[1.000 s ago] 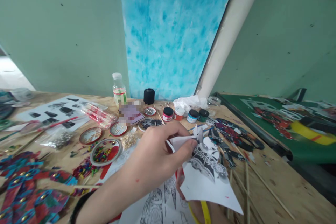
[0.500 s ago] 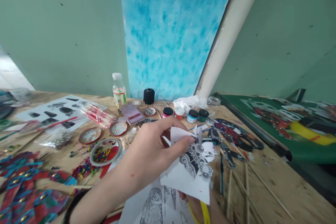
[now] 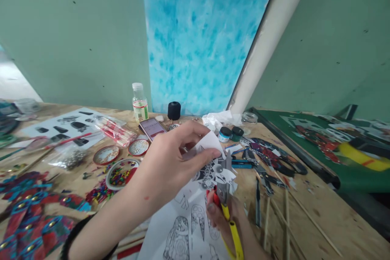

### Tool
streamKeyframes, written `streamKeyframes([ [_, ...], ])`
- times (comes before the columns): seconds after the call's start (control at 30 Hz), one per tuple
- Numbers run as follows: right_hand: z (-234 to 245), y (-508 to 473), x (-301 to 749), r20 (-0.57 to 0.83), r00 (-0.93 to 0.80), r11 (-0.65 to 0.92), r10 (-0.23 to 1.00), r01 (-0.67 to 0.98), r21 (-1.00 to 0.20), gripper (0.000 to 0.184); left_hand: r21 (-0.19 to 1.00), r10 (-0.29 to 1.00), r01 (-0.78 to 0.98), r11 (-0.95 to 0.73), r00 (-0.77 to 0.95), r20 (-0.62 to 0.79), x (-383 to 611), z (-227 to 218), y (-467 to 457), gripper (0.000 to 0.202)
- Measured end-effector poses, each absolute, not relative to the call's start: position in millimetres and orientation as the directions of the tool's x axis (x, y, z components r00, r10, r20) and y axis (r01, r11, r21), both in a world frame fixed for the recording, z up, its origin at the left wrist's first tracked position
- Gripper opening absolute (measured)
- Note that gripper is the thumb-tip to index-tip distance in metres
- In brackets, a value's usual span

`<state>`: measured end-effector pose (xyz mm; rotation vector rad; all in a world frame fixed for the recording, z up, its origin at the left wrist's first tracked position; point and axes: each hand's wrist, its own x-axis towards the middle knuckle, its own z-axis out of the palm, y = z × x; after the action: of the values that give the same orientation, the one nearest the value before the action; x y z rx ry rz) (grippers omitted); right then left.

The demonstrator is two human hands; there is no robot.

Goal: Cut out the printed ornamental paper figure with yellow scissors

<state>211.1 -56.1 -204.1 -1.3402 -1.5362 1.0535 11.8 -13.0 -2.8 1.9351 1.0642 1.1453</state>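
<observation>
White paper with a black and grey print makes up the cut piece [image 3: 210, 142] that you pinch in your left hand [image 3: 179, 162], thumb on the near side and the fingers partly hidden behind it. You have it raised above the near middle of the wooden table [image 3: 329, 207]. Its upper part is blank and bends over near your thumb; below that you can see dark patterned areas and grey gear-like shapes, and its right edge is ragged, with small pointed flaps and curls. Your right hand, [image 3: 227, 215] lower and a little to the right, is wrapped around the scissors [image 3: 234, 233], with their yellow and red handles. Their grey blades point up and away from you at the ragged edge, overlapping it in view; you cannot tell how far apart they stand. Under your hands lies a printed sheet [image 3: 161, 227] with black outlined figures, flat and partly covered by your left forearm. A craft knife [image 3: 258, 203] lies to the right of your right hand, near some thin wooden sticks [image 3: 287, 223]. Farther off stand a blue jar [image 3: 224, 134] and, just right of it, a dark green jar [image 3: 237, 134].
</observation>
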Motion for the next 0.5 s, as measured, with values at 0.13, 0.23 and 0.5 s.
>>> streamKeyframes([
  [0.13, -196, -55, 213, 0.056, -0.104, 0.095, 0.993, 0.417, -0.904, 0.048, 0.755, 0.855, 0.406, -0.514, 0.308, 0.417, 7, 1, -13, 0.012],
  [0.23, -191, -57, 211, 0.057, -0.092, 0.093, 0.994, 0.464, -0.881, 0.05, 0.717, 0.839, 0.437, -0.543, 0.294, 0.457, 3, 5, -13, 0.015],
  [0.5, -182, -61, 204, 0.083, -0.165, 0.112, 0.983, 0.175, -0.978, 0.048, 0.66, 0.797, 0.447, -0.604, 0.365, 0.482, -2, 15, -14, 0.013],
])
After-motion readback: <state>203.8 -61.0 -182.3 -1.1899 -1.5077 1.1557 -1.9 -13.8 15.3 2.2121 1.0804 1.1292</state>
